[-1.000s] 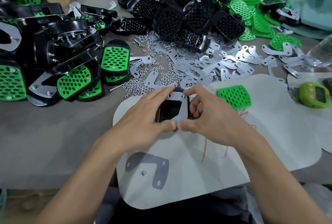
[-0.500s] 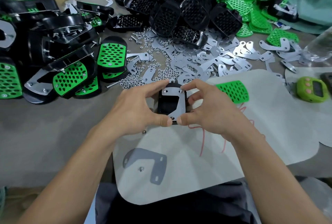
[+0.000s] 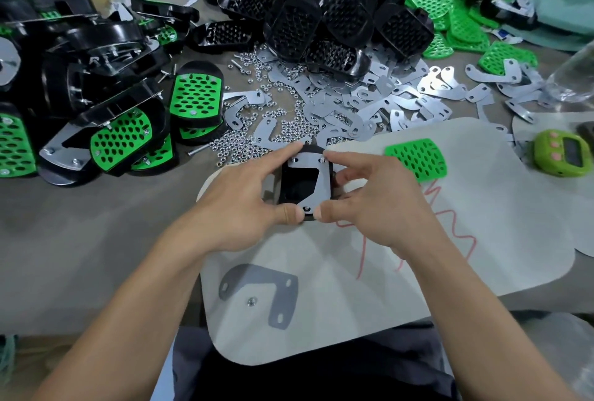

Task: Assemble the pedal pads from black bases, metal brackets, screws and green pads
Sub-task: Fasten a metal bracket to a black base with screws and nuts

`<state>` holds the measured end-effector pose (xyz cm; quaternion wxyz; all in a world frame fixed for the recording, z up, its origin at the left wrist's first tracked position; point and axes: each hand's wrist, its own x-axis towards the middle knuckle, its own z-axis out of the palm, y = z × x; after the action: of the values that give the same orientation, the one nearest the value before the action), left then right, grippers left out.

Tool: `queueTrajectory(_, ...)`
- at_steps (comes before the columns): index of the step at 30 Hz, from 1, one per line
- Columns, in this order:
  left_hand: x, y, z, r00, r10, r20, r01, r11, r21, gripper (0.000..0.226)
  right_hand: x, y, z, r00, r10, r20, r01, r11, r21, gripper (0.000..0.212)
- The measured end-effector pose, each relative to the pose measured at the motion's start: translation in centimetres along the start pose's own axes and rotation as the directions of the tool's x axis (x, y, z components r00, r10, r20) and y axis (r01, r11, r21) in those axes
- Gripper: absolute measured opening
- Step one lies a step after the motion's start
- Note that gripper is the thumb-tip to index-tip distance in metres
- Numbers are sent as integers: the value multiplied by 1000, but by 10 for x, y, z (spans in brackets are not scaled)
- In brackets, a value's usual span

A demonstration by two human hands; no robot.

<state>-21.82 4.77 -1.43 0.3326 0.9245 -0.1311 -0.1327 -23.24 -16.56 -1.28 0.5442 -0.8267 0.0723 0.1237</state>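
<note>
Together, the left hand (image 3: 239,204) and right hand (image 3: 369,208) pinch one black base (image 3: 293,187) carrying one metal bracket (image 3: 322,187).

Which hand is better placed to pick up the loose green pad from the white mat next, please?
Probably the right hand: the green pad lies on the white mat just to its right, while the left hand sits across the black base and metal bracket and could hold them alone.

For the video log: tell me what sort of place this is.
Probably a hand-assembly workbench: heaps of black bases, loose metal brackets and nuts, finished pedal pads piled on the left.
</note>
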Motion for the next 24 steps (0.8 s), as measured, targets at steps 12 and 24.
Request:
queueTrajectory(12,-15,6,17,991,-47,-122,21,978,-210,96,6,-14,-10,978,-127,165,174,935,-309,80)
queueTrajectory(24,-30,11,46,911,-59,-408,-46,969,-244,34,17,-17,-19,980,-88,180,147,927,-346,87)
